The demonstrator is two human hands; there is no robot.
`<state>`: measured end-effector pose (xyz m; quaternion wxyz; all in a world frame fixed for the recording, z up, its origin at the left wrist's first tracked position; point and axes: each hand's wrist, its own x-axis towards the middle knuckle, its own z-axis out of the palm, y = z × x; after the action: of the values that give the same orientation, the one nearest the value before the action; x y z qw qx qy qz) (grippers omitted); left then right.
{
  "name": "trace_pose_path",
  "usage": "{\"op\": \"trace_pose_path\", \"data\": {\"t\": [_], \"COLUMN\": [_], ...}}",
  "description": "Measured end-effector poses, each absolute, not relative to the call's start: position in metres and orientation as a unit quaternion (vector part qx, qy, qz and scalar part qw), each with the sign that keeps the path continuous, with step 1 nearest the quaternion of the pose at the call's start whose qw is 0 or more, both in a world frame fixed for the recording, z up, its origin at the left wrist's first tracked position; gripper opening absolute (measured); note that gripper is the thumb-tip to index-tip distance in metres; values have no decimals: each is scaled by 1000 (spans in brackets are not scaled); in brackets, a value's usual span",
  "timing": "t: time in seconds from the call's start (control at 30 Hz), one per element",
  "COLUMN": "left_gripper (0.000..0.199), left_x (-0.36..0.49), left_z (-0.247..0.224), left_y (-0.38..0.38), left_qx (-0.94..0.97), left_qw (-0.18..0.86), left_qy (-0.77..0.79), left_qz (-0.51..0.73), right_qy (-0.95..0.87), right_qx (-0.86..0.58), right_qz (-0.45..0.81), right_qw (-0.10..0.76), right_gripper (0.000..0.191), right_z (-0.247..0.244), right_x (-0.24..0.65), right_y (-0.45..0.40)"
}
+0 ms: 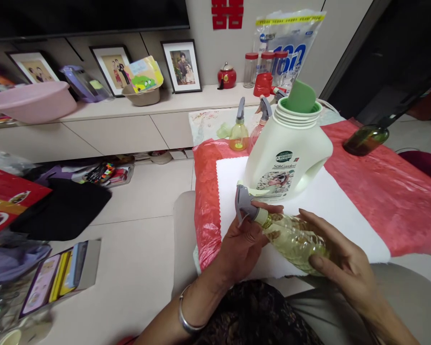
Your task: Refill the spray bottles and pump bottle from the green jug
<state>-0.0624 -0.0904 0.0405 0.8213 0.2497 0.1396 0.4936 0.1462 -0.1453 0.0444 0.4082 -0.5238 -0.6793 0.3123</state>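
A yellow-green clear spray bottle (290, 239) with a grey trigger head lies tilted across my two hands, above a white cloth (233, 172). My left hand (242, 244) is closed round its neck, just below the trigger. The fingers of my right hand (341, 263) wrap the bottle's base, thumb on the near side. Right behind it stands a large pale-green jug (290, 148) with a green scoop-like piece (301, 97) in its wide mouth. Another yellow spray bottle (239, 134) and a pink one (258, 127), partly hidden by the jug, stand farther back.
Red plastic sheeting (388, 191) covers the table beneath the cloth. A dark bottle (366, 139) lies on it at the right. Behind, a ledge (215, 98) holds picture frames, red-lidded jars (250, 69) and a pink basin (32, 100). A box of books (61, 278) sits at lower left.
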Motion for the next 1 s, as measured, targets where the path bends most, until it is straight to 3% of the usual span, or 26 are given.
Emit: {"op": "trace_pose_path", "data": {"t": [0.13, 0.23, 0.37, 0.5, 0.63, 0.77, 0.93, 1.0], "left_gripper": [32, 30, 30, 31, 33, 34, 32, 33], "left_x": [-58, -56, -60, -66, -67, -65, -68, -71], "left_z": [39, 39, 44, 49, 49, 46, 49, 50], "left_y": [-95, -94, -90, -87, -89, -90, -87, -86], "left_qx": [218, 195, 190, 200, 196, 209, 218, 226], "left_qw": [832, 818, 807, 806, 813, 801, 801, 801], "left_qy": [141, 174, 187, 184, 193, 214, 211, 208], "left_qz": [491, 512, 527, 525, 513, 518, 516, 514], "right_qy": [-494, -468, -534, -554, -482, -498, -548, -524], "right_qx": [-525, -528, -527, -515, -523, -503, -553, -513], "right_qz": [473, 460, 424, 404, 472, 519, 454, 532], "right_qw": [507, 539, 508, 514, 521, 478, 433, 424], "right_gripper": [67, 77, 88, 74, 56, 78, 96, 100], "right_z": [29, 30, 39, 33, 26, 40, 45, 37], "right_x": [136, 124, 120, 131, 140, 142, 147, 152], "right_y": [-144, -146, -155, -157, -151, -148, -152, -152]}}
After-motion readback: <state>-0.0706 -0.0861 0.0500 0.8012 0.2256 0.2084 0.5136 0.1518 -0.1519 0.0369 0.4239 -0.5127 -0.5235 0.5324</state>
